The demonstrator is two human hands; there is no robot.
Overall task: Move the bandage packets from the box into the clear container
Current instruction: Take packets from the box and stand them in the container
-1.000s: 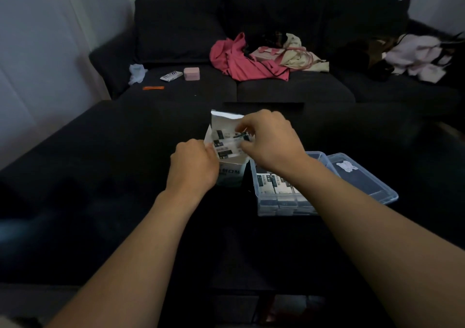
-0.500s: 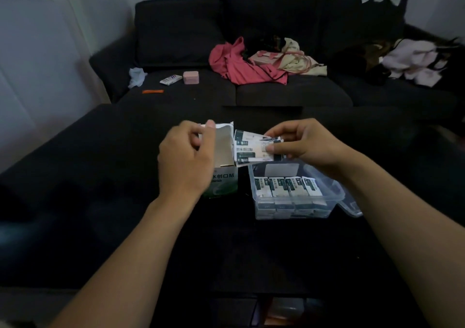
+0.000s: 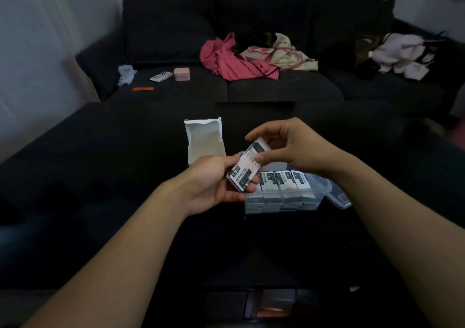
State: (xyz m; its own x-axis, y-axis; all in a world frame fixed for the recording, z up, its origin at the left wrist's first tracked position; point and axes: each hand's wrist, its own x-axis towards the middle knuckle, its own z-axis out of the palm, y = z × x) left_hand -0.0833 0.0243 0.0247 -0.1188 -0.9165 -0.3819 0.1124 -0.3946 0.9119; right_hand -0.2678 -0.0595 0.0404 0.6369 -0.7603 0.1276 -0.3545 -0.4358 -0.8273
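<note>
A small stack of white bandage packets with dark print is held between both hands just above the left end of the clear container. My left hand cups the stack from below and grips its lower end. My right hand pinches its upper end with thumb and fingers. Several packets stand in a row inside the container. The white box stands open on the dark surface behind my left hand, flap up.
The container's clear lid lies at its right side. A dark sofa behind carries a pink case, a small packet, an orange stick and heaps of clothes.
My left hand let go of the box and came right to hold the packets. My right hand carried the packets from the box to above the container.
</note>
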